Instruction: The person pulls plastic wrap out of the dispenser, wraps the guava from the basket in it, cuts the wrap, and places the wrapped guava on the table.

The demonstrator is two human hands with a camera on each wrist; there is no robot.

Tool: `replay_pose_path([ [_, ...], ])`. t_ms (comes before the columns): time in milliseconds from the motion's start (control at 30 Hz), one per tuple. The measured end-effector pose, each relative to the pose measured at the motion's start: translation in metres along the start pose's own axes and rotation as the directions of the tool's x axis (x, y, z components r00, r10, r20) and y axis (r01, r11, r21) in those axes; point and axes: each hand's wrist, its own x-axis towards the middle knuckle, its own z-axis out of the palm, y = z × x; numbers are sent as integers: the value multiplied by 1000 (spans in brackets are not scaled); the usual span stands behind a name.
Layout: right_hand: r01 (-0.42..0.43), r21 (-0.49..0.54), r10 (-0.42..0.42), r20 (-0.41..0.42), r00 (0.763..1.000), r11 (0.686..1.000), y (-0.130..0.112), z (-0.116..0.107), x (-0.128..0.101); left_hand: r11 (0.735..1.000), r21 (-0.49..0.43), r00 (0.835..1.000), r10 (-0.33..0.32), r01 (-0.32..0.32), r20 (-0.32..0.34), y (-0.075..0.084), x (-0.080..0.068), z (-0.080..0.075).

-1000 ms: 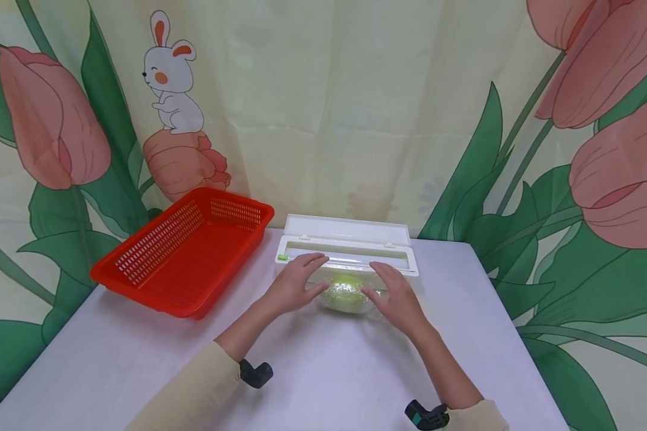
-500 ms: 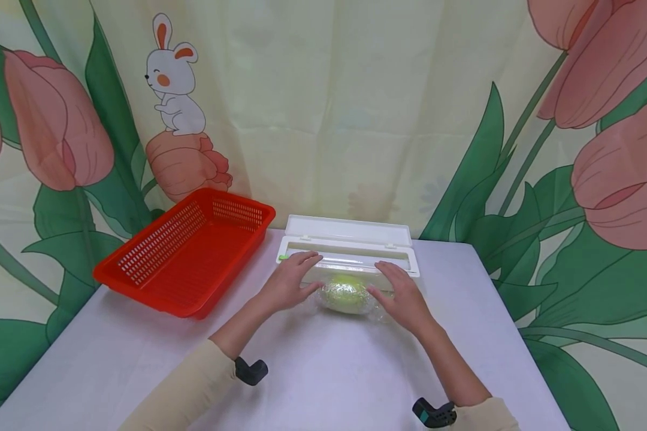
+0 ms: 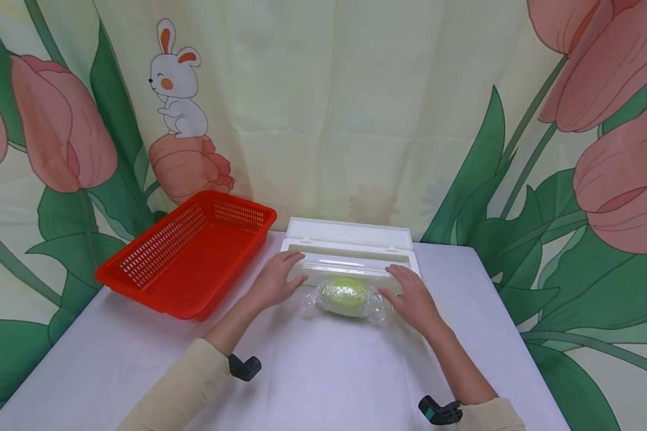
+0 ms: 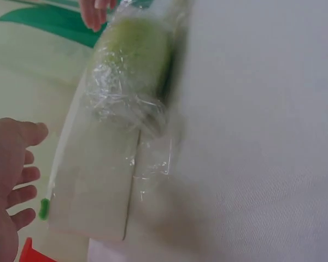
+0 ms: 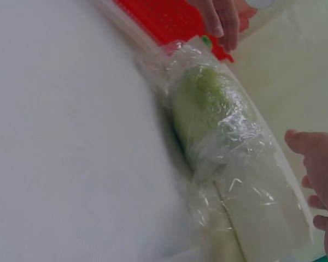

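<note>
Here the wrapped green vegetable (image 3: 345, 296) lies on the bench (image 3: 323, 371), just near of the white film dispenser (image 3: 350, 254), loose film trailing at both ends. The left hand (image 3: 274, 282) and right hand (image 3: 412, 294) rest with relaxed, nearly straight fingers at the dispenser's near corners, grasping nothing. The film ends look unsealed; they may spring open or snag the dispenser edge. A red basket (image 3: 186, 254) sits far left. No readable writing shows.
</note>
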Motion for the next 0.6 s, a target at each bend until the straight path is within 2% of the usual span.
replay_pose_path([
  [200, -43, 3, 43, -11, 999, 999, 10, -3, 1, 999, -32, 999, -41, 41, -10, -7, -2, -2],
  [367, -94, 31, 95, -2, 996, 995, 17, -5, 0, 998, -15, 998, -58, 57, -32, -14, -1, -1],
  [600, -84, 64, 86, -38, 996, 994, 26, -4, 2, 995, -28, 994, -95, 93, -55, -26, 3, 2],
])
